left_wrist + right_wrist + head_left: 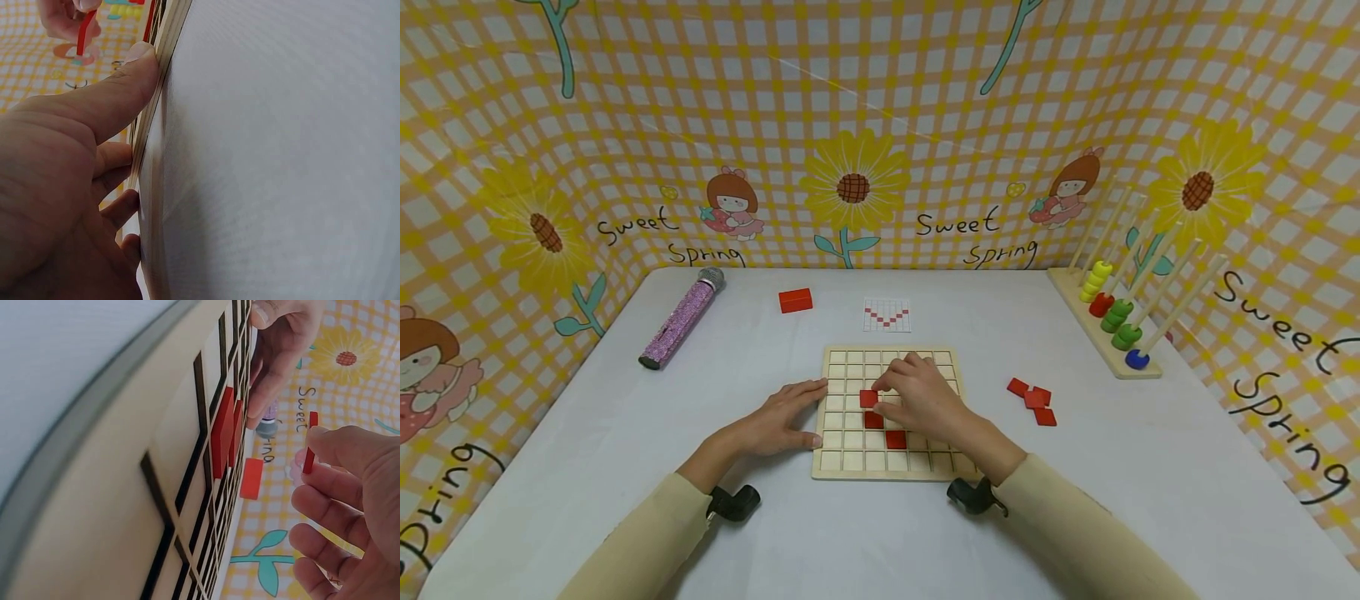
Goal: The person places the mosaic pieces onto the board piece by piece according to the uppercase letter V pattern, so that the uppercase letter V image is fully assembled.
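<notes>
A wooden grid board (pixel 838 461) lies flat in front of me. My right hand (pixel 925 396) pinches a red square tile (pixel 868 398) between thumb and index finger. In the right wrist view this tile (pixel 310 450) is held apart from the board, its thin edge showing. Two red tiles (pixel 896 439) sit in cells nearer the front of the board. My left hand (pixel 778 422) rests at the board's left edge. There, in the left wrist view, the thumb (pixel 119 94) and fingertips touch the wooden side, fingers extended.
Several loose red tiles (pixel 1035 397) lie right of the board. Behind it are a pattern card (pixel 887 316) and a red block (pixel 795 300). A glittery pink microphone (pixel 681 323) lies at the left. A pegged rack (pixel 1105 325) with colored beads stands at the right.
</notes>
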Demonstrator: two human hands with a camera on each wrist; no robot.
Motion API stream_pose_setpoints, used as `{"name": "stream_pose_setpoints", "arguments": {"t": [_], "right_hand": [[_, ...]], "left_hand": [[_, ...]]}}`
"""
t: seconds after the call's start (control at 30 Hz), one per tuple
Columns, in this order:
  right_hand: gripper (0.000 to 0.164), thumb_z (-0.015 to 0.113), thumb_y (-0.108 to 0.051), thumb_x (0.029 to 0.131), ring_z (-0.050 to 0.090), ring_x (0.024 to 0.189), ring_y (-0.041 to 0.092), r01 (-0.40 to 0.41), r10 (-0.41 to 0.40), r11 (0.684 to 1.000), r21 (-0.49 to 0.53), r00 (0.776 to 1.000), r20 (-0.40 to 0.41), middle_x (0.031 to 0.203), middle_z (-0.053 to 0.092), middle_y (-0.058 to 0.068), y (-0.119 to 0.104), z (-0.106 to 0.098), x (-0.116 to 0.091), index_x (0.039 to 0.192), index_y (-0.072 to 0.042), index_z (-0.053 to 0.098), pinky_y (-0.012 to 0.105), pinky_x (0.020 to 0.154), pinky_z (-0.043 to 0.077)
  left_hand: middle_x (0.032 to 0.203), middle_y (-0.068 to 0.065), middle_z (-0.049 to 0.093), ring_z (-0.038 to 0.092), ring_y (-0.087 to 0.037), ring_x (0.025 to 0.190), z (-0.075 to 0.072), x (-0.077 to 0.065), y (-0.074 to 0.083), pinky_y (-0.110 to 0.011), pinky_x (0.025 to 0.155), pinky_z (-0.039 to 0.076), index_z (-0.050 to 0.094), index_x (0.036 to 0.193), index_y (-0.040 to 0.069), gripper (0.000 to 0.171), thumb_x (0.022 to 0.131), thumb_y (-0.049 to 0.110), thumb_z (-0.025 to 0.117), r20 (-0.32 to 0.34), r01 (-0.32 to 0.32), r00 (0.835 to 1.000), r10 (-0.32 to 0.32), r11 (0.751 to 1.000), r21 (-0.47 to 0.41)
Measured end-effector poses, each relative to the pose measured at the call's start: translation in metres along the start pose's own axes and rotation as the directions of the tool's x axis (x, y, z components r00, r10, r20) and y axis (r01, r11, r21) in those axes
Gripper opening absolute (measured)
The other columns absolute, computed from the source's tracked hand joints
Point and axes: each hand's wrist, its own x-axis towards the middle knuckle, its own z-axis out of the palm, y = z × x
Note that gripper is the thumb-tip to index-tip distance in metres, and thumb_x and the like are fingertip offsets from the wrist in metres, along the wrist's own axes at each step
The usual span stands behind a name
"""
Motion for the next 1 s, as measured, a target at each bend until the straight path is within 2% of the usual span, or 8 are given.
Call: {"name": "stream_pose_setpoints", "arguments": {"t": [0.3, 1.0], "right_hand": [[0.023, 0.078, -0.031, 0.076, 0.051, 0.089, 0.019, 0.003, -0.003, 1.0, -0.007, 1.0, 0.002, 0.094, 0.068, 0.0, -0.003, 0.007, 0.01, 0.092, -0.015, 0.073, 0.036, 0.082, 0.044], [0.017, 0.071, -0.027, 0.082, 0.048, 0.091, 0.017, -0.043, 0.046, 0.999, -0.026, 0.993, 0.112, 0.097, 0.067, -0.002, 0.001, 0.016, 0.028, 0.096, -0.017, 0.073, 0.034, 0.084, 0.04]], "left_hand": [[0.157, -0.007, 0.023, 0.019, -0.034, 0.144, 0.0, 0.0, 0.0, -0.058, 0.115, 0.017, 0.029, 0.148, 0.008, 0.078, 0.085, 0.031, 0.069, 0.001, -0.003, 1.0, 0.003, 1.0, 0.0], [0.157, -0.007, 0.022, 0.019, -0.033, 0.144, 0.0, 0.001, -0.001, -0.058, 0.114, 0.017, 0.03, 0.148, 0.008, 0.078, 0.085, 0.031, 0.069, 0.008, -0.008, 1.0, 0.008, 1.0, -0.022]]}}
